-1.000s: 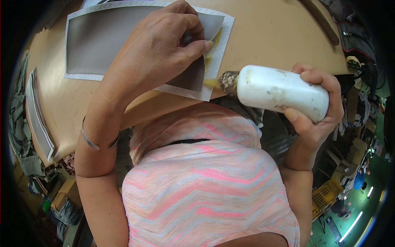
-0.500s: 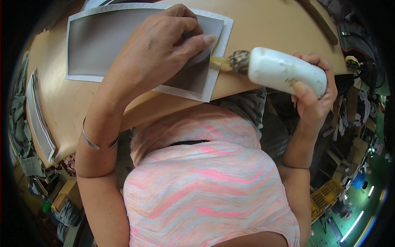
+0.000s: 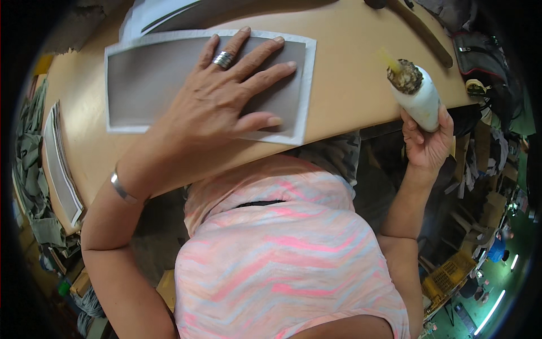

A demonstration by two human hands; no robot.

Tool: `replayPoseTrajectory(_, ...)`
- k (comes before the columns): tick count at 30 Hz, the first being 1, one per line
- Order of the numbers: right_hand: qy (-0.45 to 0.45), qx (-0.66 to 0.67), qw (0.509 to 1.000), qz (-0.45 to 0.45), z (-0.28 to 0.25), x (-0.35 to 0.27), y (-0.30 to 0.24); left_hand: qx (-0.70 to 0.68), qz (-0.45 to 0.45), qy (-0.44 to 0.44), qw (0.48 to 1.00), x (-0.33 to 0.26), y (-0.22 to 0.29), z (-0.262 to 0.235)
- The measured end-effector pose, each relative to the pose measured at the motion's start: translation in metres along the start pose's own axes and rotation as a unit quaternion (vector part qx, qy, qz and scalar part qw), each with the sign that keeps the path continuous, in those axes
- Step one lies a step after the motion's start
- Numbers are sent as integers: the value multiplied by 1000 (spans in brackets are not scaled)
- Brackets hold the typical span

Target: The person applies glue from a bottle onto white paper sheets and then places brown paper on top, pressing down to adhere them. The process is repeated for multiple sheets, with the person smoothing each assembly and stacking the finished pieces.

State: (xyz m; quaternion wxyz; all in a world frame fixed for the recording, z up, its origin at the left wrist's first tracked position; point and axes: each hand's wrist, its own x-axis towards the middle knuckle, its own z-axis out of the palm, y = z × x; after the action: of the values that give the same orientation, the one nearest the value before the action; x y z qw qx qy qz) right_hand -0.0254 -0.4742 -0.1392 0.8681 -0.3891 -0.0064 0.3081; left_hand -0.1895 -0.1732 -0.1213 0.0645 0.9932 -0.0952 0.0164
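A grey panel with a white border (image 3: pixel 141 82) lies on the tan table (image 3: pixel 344 79). My left hand (image 3: pixel 228 96) rests flat on its right part with the fingers spread, hiding some of the surface. Several silver-coloured bands ring one finger. Off to the right, past the table's near edge, my right hand (image 3: pixel 427 140) grips the lower end of a white glue bottle (image 3: pixel 420 104). The bottle tilts upward and away from me. Its neck is crusted brown, and a yellowish nozzle (image 3: pixel 391 61) points up and to the left, apart from the panel.
White and grey sheets (image 3: pixel 161 17) lie behind the panel. A stack of similar bordered pieces (image 3: pixel 59 164) sits along the table's left edge. At the far right are a wooden-handled tool (image 3: pixel 423 31), a black bag (image 3: pixel 480 59) and a tape measure (image 3: pixel 475 87).
My left hand has gone from pinching the panel's right edge to lying flat with fingers spread. The glue bottle has swung right, away from the panel, and its nozzle now points upward.
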Motion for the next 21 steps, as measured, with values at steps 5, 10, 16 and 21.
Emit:
replayPoseTrajectory(5, 9, 43, 998, -45, 4, 9, 1, 69, -158, 102, 980, 43, 41, 25)
replayPoseTrajectory(10, -9, 26, 998, -62, 8, 11, -2, -14, -81, 223, 971, 81, 30, 54)
replayPoseTrajectory(16, 40, -9, 994, -99, 7, 7, 2, 62, -120, 262, 956, 96, 34, 31)
replayPoseTrajectory(21, 60, -161, 968, -182, 9, -10, 4, 20, -35, 250, 967, 85, 5, 28)
